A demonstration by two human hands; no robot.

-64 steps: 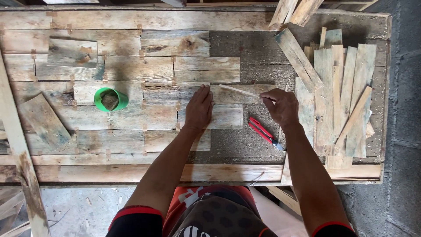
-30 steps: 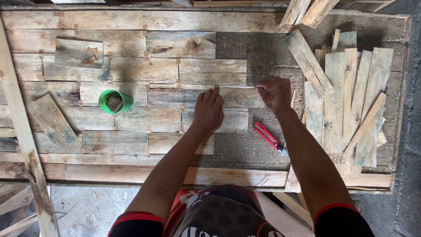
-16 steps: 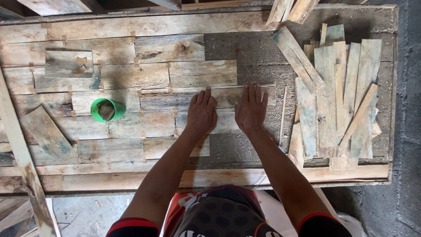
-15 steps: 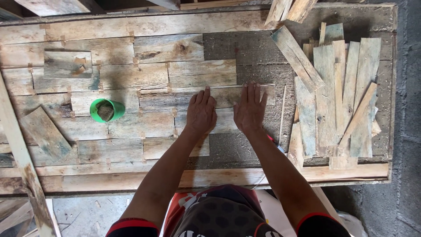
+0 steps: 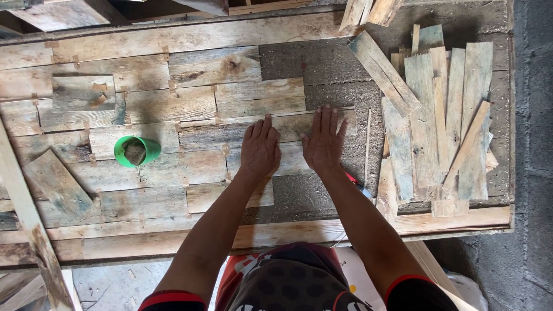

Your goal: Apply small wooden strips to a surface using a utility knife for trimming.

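My left hand (image 5: 260, 147) and my right hand (image 5: 324, 139) lie flat, palms down, side by side on a weathered wood plank (image 5: 219, 131) in a panel of short planks laid in rows on a large framed board (image 5: 271, 233). Neither hand holds anything. A thin wood strip (image 5: 367, 147) lies upright just right of my right hand. A red-handled tool (image 5: 356, 182) peeks out beside my right forearm, mostly hidden.
A green cup (image 5: 137, 151) with something brown inside stands on the planks at the left. A pile of loose planks (image 5: 443, 115) lies at the right. A loose board (image 5: 56, 181) rests at the far left. A grey block wall (image 5: 533, 144) runs along the right.
My right hand left the thin strip at the right and came down flat next to my left hand. The view shifted slightly.
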